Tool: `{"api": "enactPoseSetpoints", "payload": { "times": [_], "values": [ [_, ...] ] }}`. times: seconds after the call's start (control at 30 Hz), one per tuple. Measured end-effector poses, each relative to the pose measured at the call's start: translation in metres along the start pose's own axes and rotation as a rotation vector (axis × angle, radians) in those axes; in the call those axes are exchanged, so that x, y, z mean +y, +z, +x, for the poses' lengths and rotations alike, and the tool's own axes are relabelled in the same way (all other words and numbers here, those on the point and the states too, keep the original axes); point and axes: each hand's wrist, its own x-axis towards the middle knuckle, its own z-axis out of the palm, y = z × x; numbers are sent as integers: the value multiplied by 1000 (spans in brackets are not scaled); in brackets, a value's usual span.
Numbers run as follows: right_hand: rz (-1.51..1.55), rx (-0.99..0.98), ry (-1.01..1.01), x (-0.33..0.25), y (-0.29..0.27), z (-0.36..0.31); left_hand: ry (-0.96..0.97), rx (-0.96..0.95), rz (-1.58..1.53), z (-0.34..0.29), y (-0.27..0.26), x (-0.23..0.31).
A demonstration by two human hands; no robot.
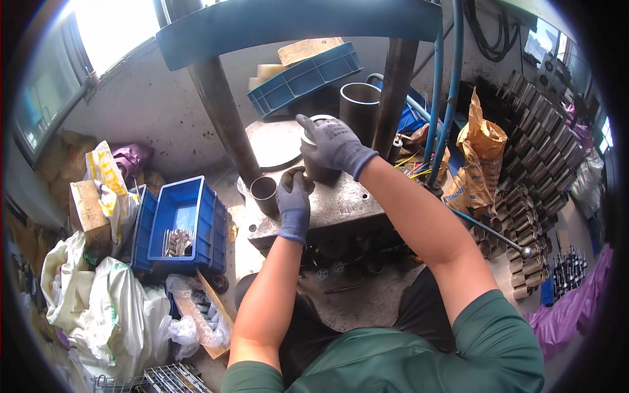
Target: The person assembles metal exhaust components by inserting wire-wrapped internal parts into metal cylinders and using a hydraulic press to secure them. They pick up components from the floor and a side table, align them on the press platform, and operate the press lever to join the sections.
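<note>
Grey work gloves cover both hands. My right hand (333,144) is closed round the upper part of a thick metal cylinder (321,171), which stands on the press's metal base block (350,200). Its pale top rim shows behind the fingers. My left hand (293,202) is lower and nearer to me, its fingers curled; what they hold, if anything, is hidden. Just left of that hand a short open metal tube (264,195) stands upright at the block's left edge. Behind the hands lies a round, bright metal plate (272,141).
Dark press columns (226,118) and a blue crossbeam (301,33) frame the work spot. A larger open cylinder (360,111) stands behind right. Blue crates (208,226) with metal parts sit left, near white sacks (111,308). A rod (491,232) and stacked metal tubes (544,144) are right.
</note>
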Motion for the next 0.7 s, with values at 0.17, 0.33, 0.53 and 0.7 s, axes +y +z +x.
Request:
{"api": "enactPoseSetpoints", "payload": {
  "times": [0.17,0.33,0.53,0.7],
  "values": [
    [-37,-150,101,-14,13,7,32,71,45,26,-17,-27],
    [99,116,25,5,11,-56,73,99,195,23,-3,-32],
    [753,337,236,48,42,-134,-94,77,75,43,-2,-54],
    [1335,427,523,91,49,-159,-9,-82,269,47,11,-50]
  ]
}}
